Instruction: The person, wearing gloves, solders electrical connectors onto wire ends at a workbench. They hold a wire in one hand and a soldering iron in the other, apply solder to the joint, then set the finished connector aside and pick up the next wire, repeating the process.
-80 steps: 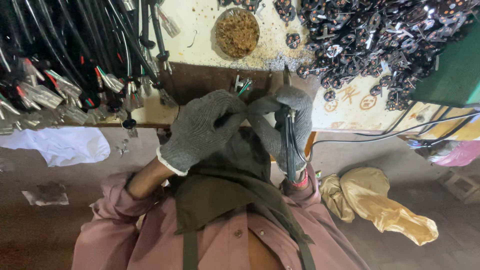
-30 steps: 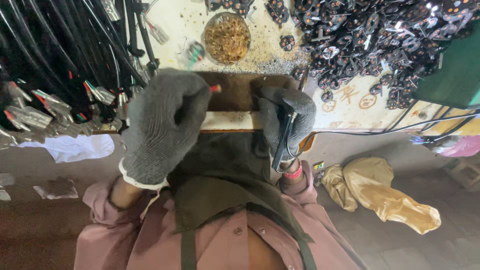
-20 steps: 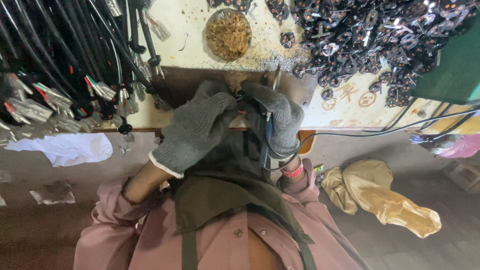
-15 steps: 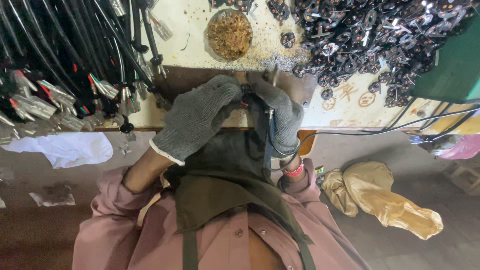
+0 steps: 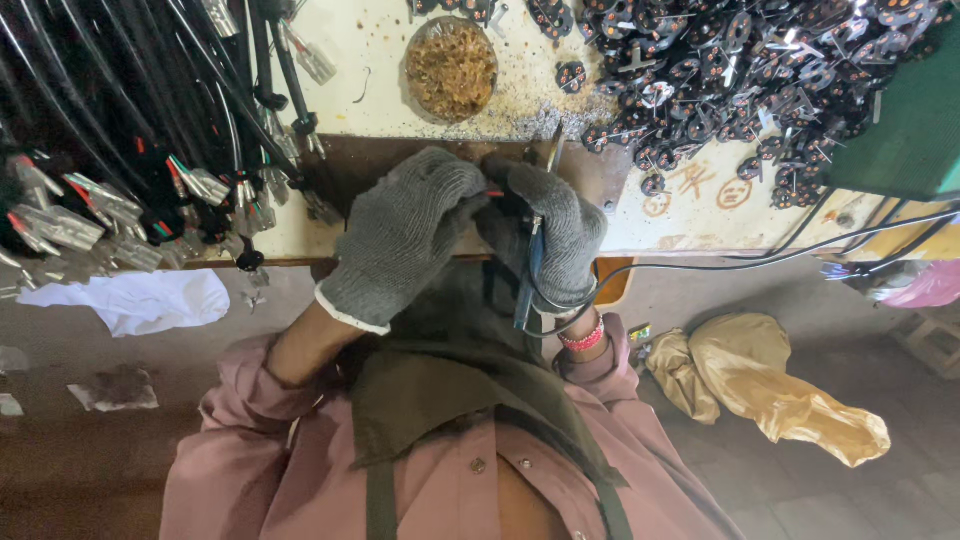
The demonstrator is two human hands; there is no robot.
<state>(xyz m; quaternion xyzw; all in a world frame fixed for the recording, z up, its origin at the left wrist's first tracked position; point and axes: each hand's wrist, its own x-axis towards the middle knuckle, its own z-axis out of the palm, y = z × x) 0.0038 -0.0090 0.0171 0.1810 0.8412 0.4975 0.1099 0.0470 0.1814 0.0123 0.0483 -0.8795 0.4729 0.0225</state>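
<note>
Between gloved hands (image 5: 480,235), red-tipped wire (image 5: 493,193)

Soft, even light is cast from above, and the pale worktop (image 5: 380,60) is rendered brightest, close to washed out. The floor (image 5: 150,430) at lower left is left dim and brownish. Only weak shadows are thrown beneath the gloved hands. Small glints are caught on the pile of dark metal parts (image 5: 760,70). Straight edges are bent by wide-angle distortion towards the corners. Fine detail is softened slightly throughout.
</note>
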